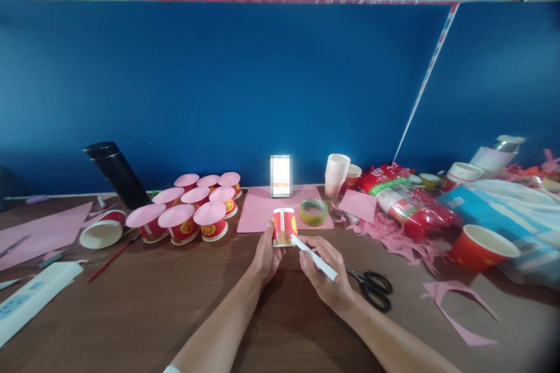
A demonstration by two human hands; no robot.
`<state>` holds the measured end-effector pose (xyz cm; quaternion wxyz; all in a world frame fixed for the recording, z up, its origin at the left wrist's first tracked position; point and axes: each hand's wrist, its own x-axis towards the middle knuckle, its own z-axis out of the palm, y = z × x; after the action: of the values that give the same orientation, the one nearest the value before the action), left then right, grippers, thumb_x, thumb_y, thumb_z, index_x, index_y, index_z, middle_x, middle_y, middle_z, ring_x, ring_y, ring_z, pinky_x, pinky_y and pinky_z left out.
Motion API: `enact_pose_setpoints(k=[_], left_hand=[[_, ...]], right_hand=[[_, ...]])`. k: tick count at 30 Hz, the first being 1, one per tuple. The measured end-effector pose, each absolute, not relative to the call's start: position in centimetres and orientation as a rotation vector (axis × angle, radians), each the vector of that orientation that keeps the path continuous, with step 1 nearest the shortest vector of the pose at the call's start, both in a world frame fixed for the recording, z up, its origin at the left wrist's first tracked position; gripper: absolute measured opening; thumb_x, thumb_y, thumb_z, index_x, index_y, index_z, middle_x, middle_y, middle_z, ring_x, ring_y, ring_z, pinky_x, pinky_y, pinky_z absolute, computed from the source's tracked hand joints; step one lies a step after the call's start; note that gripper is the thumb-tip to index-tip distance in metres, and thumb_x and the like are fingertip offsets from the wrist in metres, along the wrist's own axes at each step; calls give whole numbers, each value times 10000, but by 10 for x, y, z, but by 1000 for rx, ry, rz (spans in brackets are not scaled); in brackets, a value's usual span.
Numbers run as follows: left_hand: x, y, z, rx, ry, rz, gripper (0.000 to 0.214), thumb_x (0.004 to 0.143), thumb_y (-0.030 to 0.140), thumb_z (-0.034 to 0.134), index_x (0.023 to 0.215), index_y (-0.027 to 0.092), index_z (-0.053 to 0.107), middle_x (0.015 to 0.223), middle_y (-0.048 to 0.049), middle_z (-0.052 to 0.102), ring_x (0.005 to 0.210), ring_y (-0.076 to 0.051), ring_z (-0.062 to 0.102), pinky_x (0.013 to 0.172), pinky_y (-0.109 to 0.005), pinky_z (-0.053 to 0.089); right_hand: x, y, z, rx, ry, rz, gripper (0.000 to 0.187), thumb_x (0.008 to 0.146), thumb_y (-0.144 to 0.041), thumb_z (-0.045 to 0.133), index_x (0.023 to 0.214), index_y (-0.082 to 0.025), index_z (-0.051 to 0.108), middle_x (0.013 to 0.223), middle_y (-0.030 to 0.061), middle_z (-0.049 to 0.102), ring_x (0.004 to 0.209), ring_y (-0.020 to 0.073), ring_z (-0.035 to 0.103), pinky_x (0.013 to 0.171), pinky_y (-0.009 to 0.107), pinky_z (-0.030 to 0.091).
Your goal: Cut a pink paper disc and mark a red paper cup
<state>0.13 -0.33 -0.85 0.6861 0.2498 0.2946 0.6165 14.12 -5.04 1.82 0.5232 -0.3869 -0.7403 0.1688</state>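
Observation:
My left hand [268, 256] is closed around the lower left side of a red and white paper cup [284, 224], which is upside down with its rim toward me. In my right hand [326, 268] is a white pen, perhaps a glue pen [315, 259], its tip at the cup's lower right edge. Behind the cup lies a sheet of pink paper [258, 210] with a roll of tape [314, 213] on it. Black-handled scissors [374, 289] lie just right of my right hand.
Several upturned cups topped with pink discs [177, 217] stand at the left, near a black flask [117, 175]. A power strip [37, 297] lies front left. Pink scraps [402, 242], a red bag of cups [394, 198] and a loose red cup [483, 247] crowd the right.

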Motion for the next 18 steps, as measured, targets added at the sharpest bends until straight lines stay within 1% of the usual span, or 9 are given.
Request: enact_pose_setpoints(k=[4, 11, 18], left_hand=[[2, -4, -9, 586, 678, 1377, 358, 776, 442, 541, 925, 122, 603, 790, -57, 670, 757, -178, 620, 682, -279, 461], [2, -4, -8, 586, 662, 1393, 337, 770, 431, 554, 916, 131, 604, 850, -63, 672, 780, -179, 620, 691, -281, 461], [2, -4, -11, 579, 655, 1401, 337, 763, 425, 565, 916, 130, 615, 869, -68, 671, 797, -172, 617, 733, -282, 462]], right_hand=[[142, -50, 18, -920, -1772, 402, 202, 843, -234, 488, 995, -180, 610, 853, 66, 639, 760, 178, 596, 696, 287, 489], [141, -48, 17, -923, -1746, 345, 182, 829, -249, 504, 942, -182, 629, 804, 56, 646, 717, 173, 609, 639, 267, 497], [141, -47, 16, -914, -1756, 353, 181, 830, -228, 499, 951, -178, 624, 816, 57, 642, 736, 170, 605, 674, 277, 494]])
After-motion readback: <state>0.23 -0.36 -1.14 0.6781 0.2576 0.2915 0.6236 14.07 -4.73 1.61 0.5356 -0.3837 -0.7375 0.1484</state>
